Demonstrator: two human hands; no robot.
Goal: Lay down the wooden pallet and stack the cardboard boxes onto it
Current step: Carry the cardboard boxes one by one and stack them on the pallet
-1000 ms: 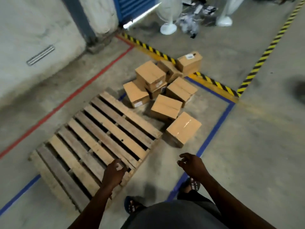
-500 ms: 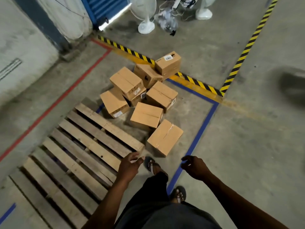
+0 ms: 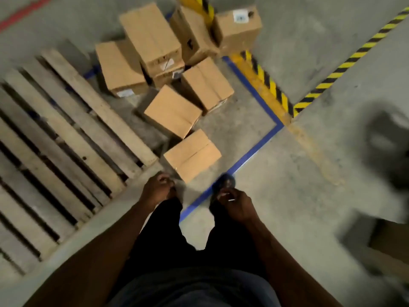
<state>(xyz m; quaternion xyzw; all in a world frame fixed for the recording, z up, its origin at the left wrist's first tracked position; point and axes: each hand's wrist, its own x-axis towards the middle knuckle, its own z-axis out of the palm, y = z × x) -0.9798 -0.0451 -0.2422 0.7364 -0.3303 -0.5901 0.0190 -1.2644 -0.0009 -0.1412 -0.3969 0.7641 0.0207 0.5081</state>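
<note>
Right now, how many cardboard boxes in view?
7, all on the floor beside the pallet: nearest, next, right, left, stacked, back, labelled. More may hide underneath.

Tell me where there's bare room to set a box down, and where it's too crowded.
The wooden pallet carries no boxes: its whole slatted top is free. Bare concrete lies right of the blue floor line, out to the striped tape. Crowded: the cardboard boxes cluster between the pallet's far edge and the blue corner, with narrow gaps only. Both hands, left hand and right hand, hold nothing.
</note>
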